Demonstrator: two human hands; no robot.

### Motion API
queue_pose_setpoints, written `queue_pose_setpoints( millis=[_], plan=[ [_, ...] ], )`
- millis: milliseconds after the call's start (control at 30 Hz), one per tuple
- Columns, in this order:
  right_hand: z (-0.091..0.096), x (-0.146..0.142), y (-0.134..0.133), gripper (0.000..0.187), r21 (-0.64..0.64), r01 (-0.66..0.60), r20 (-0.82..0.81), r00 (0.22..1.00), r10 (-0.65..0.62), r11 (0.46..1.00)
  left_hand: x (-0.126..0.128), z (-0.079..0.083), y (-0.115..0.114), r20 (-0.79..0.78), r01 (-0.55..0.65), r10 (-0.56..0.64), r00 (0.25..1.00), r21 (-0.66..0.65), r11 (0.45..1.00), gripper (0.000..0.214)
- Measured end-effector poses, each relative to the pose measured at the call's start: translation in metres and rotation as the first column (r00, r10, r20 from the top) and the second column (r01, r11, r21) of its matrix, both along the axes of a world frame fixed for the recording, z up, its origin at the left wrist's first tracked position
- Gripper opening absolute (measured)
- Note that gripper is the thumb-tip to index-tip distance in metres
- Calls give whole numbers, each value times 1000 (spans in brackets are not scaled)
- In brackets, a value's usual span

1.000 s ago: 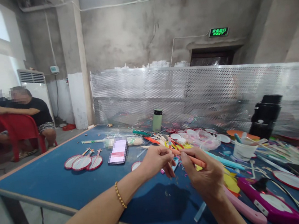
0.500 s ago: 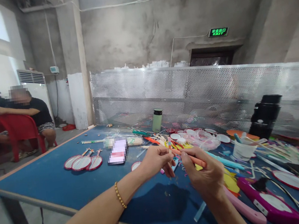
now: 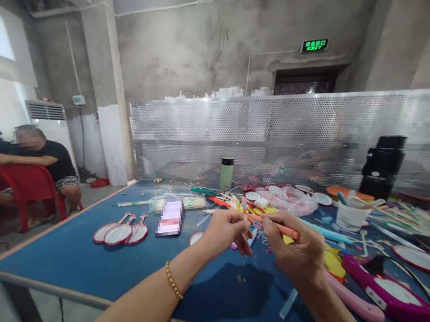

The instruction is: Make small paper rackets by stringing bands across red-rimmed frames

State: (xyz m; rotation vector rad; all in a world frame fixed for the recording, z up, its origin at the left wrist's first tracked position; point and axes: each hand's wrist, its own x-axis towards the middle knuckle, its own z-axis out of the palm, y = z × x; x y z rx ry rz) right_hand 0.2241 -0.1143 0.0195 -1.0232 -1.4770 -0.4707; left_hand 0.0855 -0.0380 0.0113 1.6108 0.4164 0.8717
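Note:
My left hand [image 3: 225, 230], wearing a beaded bracelet, is closed above the blue table, pinching a thin upright stick [image 3: 244, 207] with pink and blue bands near its top. To its right, my right hand [image 3: 299, 244] is wrapped round an orange pen-shaped tool [image 3: 285, 229]. The tool's front end points left at the stick; whether they touch I cannot make out. Below my hands, a translucent bluish strip [image 3: 288, 304] lies on the table. Small pink and blue scraps lie behind my fingers, partly hidden by them.
Three red-rimmed round fans [image 3: 117, 235] and a phone [image 3: 170, 217] lie left. Behind stand a green bottle [image 3: 226, 173] and a perforated metal screen [image 3: 195, 127]. Rightward are a white cup [image 3: 351, 216] of tools, a purple power strip [image 3: 389, 288] and loose sticks. People sit far left.
My right hand and the orange tool have shifted very slightly to the right. My left hand keeps its pinch on the stick in nearly the same place.

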Motion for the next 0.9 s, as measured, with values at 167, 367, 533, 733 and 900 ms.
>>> queue_pose_setpoints(
  millis=[167, 367, 533, 733, 900],
  plan=[
    [1, 0, -1, 14, 12, 20, -13, 1000, -20, 1000, 1, 0, 0, -3, -3, 3, 1000, -3, 1000, 24],
    [1, -1, 0, 13, 22, -29, 6, 1000, 29, 999, 0, -1, 1, 2, 1, -1, 1000, -7, 1000, 22],
    [0, -2, 1, 11, -1, -47, 34, 998, 47, 999, 1, -1, 0, 17, 16, -15, 1000, -21, 1000, 23],
    [1, 1, -1, 12, 9, 10, 1, 1000, -10, 1000, 0, -3, 2, 5, 5, -5, 1000, 1, 1000, 22],
    [1, 1, 0, 10, 35, -17, -2, 1000, 18, 999, 1, -2, 3, -2, 4, -4, 1000, 3, 1000, 19]
  ],
)
